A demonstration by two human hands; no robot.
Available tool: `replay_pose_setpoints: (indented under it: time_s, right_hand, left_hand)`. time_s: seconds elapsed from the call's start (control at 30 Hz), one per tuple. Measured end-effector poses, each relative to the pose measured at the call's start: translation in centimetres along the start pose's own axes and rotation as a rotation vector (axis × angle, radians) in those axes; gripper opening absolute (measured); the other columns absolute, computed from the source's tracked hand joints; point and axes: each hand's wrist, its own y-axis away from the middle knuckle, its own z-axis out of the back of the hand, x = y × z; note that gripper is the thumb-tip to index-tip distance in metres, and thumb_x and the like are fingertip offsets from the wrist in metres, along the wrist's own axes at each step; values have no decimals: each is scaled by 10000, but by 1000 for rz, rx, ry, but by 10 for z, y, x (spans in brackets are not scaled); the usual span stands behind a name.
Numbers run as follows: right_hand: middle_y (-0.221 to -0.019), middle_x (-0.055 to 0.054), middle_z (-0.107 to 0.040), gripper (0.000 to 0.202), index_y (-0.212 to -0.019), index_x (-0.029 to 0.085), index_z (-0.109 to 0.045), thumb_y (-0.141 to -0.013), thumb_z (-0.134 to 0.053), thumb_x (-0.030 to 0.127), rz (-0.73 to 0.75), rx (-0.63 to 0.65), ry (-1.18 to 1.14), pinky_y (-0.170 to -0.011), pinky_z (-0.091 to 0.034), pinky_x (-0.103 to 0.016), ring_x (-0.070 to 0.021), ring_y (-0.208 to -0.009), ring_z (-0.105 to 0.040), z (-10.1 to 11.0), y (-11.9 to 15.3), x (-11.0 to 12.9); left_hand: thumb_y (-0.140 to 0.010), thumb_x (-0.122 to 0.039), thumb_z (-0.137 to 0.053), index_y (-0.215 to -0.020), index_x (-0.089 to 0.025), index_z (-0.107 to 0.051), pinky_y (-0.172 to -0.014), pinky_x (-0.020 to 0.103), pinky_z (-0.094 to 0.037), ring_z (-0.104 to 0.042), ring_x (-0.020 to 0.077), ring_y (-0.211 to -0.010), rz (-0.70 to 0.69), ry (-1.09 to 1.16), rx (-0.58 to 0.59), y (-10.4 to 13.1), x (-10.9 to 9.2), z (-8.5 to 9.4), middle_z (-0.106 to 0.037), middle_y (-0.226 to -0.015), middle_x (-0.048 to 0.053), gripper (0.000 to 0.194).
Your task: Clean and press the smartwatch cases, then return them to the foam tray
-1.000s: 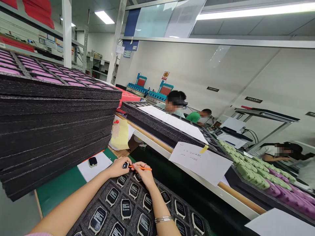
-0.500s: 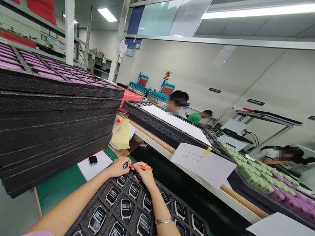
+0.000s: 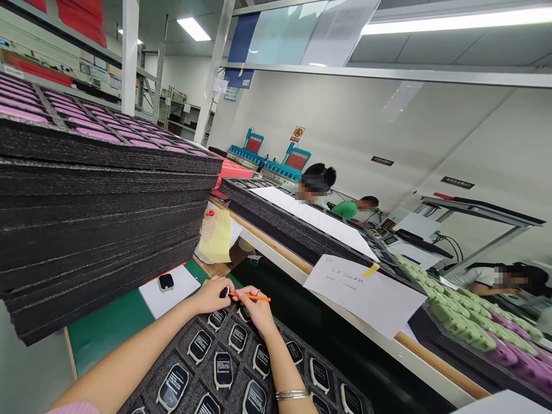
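My left hand point(image 3: 213, 295) is closed around a smartwatch point(image 3: 224, 292) at the far end of the black foam tray point(image 3: 176, 328); its screen looks dark. My right hand point(image 3: 256, 309) pinches a thin orange stick-like tool point(image 3: 254, 296), whose tip meets the watch beside my left fingers. Which part of the watch the tip touches is too small to tell. Below my hands, several smartwatches with pale frames and lit text on their screens, such as this smartwatch point(image 3: 223, 370), lie in the tray's pockets. My right forearm covers part of the tray.
Left stands a tall stack of black foam trays point(image 3: 107, 213) holding purple pieces. One more watch point(image 3: 165, 282) lies on white paper point(image 3: 149, 299) over the green mat point(image 3: 101, 339). Ahead, a ledge carries trays, a handwritten sheet point(image 3: 362, 293) and green and purple pieces point(image 3: 463, 325). People sit beyond.
The lit screen of the watch in my left hand now looks dark. Both hands stay close together at the tray's far end, and the view has shifted slightly.
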Motion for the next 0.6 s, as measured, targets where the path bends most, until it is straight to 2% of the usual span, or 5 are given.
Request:
replay_pose_setpoints:
  time_s: [0.2,0.33,0.5,0.6]
  right_hand:
    - [-1016,-46,-678,223,-1045,147,-652,-979,-610,356,-6,-1,-29,-778,-577,-360,-173,-858,-668,-1,-2,0]
    - [-1011,-44,-681,210,-1035,146,-655,-973,-622,344,-21,-27,-73,-768,-579,-352,-168,-848,-669,-2,-2,0]
    - [-1025,-51,-675,251,-1084,145,-641,-986,-598,371,-45,-154,-165,-763,-580,-357,-173,-853,-670,2,-4,-6]
    - [-1077,-63,-666,271,-1136,149,-627,-988,-592,374,-58,-222,-197,-780,-581,-372,-183,-883,-669,3,-7,-9]
  left_hand:
    - [-948,-356,-619,-1133,-165,-641,-944,480,-515,-625,245,-1079,-3,-94,-43,3,-9,-2,-648,-1188,87,267]
    - [-946,-364,-617,-1136,-164,-637,-965,494,-494,-612,252,-1097,-31,-81,-89,7,-14,-1,-640,-1200,89,277]
    - [-943,-335,-607,-1134,-178,-632,-1022,514,-433,-560,268,-1167,-93,71,-180,14,-22,13,-616,-1234,90,249]
    - [-944,-218,-521,-1070,-190,-649,-1061,509,-385,-539,266,-1171,-142,231,-239,16,-47,27,-640,-1163,87,182]
